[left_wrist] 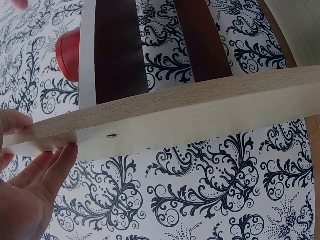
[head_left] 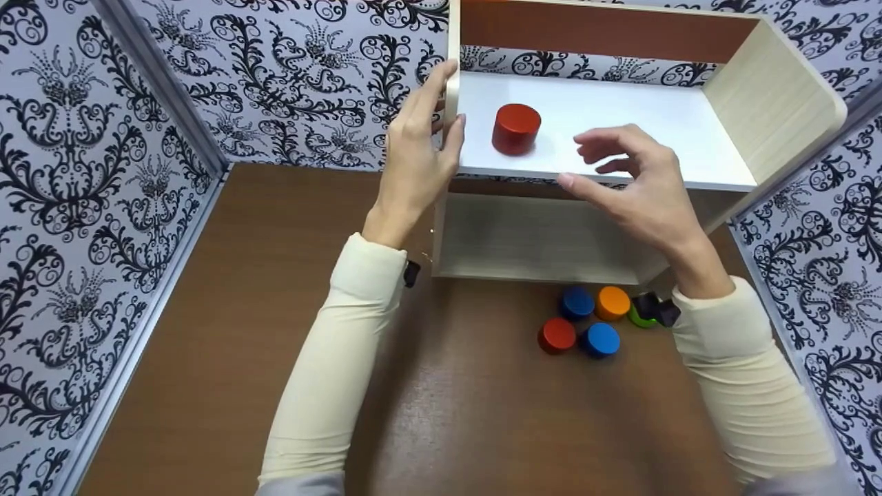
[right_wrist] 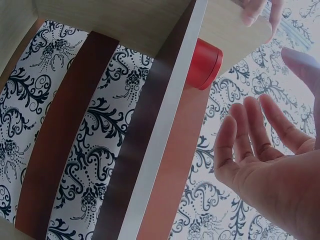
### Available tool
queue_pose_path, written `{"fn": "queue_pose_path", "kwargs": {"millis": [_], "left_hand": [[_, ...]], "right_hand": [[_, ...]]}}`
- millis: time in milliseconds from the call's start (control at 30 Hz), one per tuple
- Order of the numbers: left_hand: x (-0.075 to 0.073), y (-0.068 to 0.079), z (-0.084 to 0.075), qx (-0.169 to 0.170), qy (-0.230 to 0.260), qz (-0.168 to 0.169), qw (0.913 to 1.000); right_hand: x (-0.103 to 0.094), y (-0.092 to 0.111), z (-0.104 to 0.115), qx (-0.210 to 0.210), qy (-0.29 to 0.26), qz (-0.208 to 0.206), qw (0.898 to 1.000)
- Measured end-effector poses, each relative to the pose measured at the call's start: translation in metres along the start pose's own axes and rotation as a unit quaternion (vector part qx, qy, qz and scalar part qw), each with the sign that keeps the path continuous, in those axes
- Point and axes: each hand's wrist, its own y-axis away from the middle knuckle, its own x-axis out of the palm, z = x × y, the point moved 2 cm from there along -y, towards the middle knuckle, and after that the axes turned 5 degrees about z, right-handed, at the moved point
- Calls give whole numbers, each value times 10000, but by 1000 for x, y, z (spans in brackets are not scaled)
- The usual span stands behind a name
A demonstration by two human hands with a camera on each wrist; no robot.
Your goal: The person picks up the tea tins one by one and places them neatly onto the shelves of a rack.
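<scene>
A red round tin [head_left: 516, 129] stands upright on the white upper board [head_left: 620, 124] of a small wooden shelf unit, close to its left side panel [head_left: 453, 76]. My left hand [head_left: 417, 138] grips that panel, the thumb on the inner side and the fingers along the outer face, as the left wrist view shows. To the right of the tin, over the board's front edge, hovers my right hand [head_left: 637, 176]. Its fingers are loosely bent, the thumb stands apart, and nothing is between them. A gap separates it from the red tin [right_wrist: 204, 65] in the right wrist view.
On the brown table [head_left: 441, 413], below the unit's right half, several more round tins stand grouped: a red one [head_left: 557, 335], a light blue [head_left: 601, 339], a dark blue [head_left: 577, 302], an orange [head_left: 612, 303] and a partly hidden green [head_left: 641, 317]. Patterned walls [head_left: 296, 83] enclose the table.
</scene>
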Motion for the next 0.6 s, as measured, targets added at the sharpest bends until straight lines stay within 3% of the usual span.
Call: {"fn": "queue_pose_path", "kwargs": {"millis": [600], "left_hand": [[0,1,0,-54,48,-1,10000]], "right_hand": [[2,45,-9,4,-94,-111,9999]]}}
